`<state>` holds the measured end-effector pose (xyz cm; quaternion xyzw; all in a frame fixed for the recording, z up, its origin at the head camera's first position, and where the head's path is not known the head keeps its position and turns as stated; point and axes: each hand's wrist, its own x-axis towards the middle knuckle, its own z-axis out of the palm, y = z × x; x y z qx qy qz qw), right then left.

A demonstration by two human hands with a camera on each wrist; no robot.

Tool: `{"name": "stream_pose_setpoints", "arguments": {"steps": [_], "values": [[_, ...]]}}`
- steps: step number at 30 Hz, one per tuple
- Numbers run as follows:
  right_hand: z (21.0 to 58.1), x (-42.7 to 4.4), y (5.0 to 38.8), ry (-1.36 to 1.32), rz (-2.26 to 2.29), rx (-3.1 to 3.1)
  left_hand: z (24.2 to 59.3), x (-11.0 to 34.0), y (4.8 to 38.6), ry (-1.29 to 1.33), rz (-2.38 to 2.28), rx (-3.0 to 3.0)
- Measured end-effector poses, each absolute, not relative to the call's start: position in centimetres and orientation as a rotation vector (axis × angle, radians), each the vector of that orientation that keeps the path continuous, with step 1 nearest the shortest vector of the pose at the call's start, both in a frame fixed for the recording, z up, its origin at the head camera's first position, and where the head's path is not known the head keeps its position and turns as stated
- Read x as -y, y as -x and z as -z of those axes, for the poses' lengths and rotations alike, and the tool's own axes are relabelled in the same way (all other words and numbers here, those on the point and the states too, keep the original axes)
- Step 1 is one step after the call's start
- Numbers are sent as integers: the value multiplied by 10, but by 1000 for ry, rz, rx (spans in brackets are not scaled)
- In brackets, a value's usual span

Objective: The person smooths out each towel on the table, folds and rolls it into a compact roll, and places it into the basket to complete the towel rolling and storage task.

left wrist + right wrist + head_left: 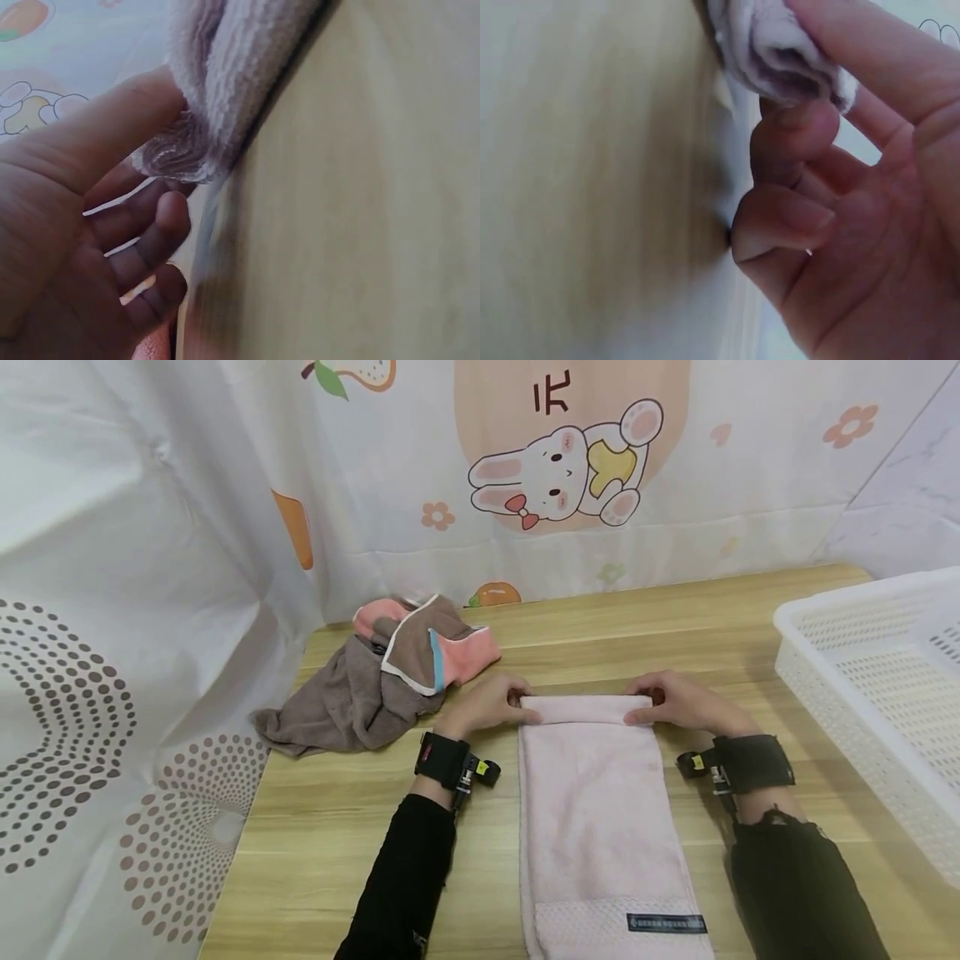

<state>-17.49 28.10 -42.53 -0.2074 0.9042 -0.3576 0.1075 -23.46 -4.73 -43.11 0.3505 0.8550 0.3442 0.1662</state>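
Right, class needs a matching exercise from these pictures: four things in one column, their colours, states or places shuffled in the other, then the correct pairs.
Things
1. Towel
2. Basket
3. Brown cloth
4. Rabbit

Descriptions
A. Crumpled, on the left of the table
B. Printed sideways on the curtain
C. Pale pink, its far end held by fingers
D. White, at the right edge of the head view

Pairs: 1-C, 2-D, 3-A, 4-B

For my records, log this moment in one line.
pink towel: far end folded over; left hand: pinches its left edge; right hand: pinches its right edge
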Motion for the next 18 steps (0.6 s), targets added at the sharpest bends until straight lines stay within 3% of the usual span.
{"name": "stream_pose_setpoints", "arguments": {"steps": [18], "values": [[429, -275, 177, 813, 1244, -2727, 429, 47, 236, -1110, -1113, -2462]]}}
